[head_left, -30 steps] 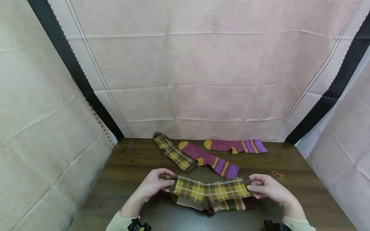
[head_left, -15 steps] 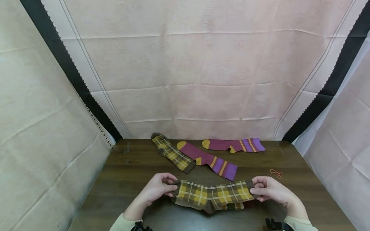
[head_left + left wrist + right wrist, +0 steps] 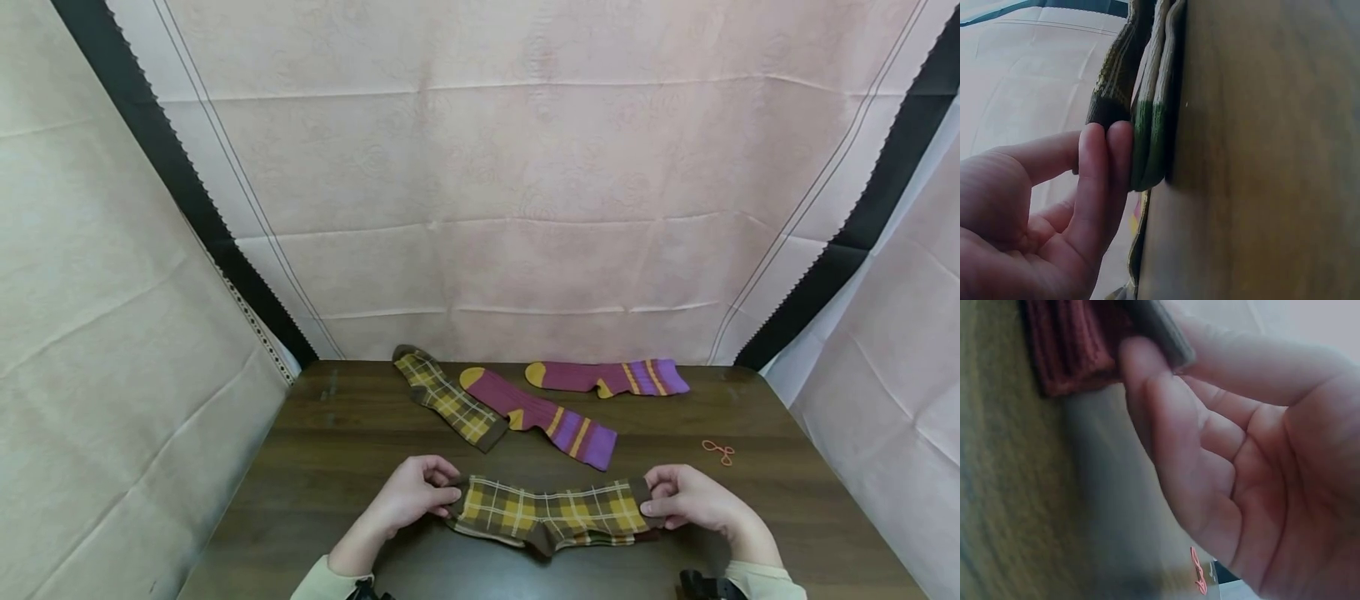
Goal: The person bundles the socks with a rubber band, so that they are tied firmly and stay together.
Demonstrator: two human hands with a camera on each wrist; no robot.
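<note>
Stretched lengthwise between both hands is a yellow-and-brown plaid sock (image 3: pixel 558 512). My left hand (image 3: pixel 416 497) pinches its dark left end, thumb on one side and fingers on the other. At the opposite end, my right hand (image 3: pixel 688 502) pinches the dark cuff. Directly under this sock lie folded socks with a green end (image 3: pixel 1147 147), seen in the left wrist view, and a dark red ribbed cuff (image 3: pixel 1072 353), seen in the right wrist view. From the head camera, the plaid sock hides most of them.
Farther back on the wooden table (image 3: pixel 322 467) lie a second plaid sock (image 3: pixel 453 400) and two maroon-and-purple socks, one angled (image 3: pixel 543 417) and one nearly straight (image 3: pixel 600 377). An orange-red twisted loop (image 3: pixel 718 452) lies at the right. Pale fabric walls (image 3: pixel 510 250) surround the table.
Both hands have brought the plaid sock down and toward me, over the folded socks, which showed more at its lower right before. The grip at both ends is kept.
</note>
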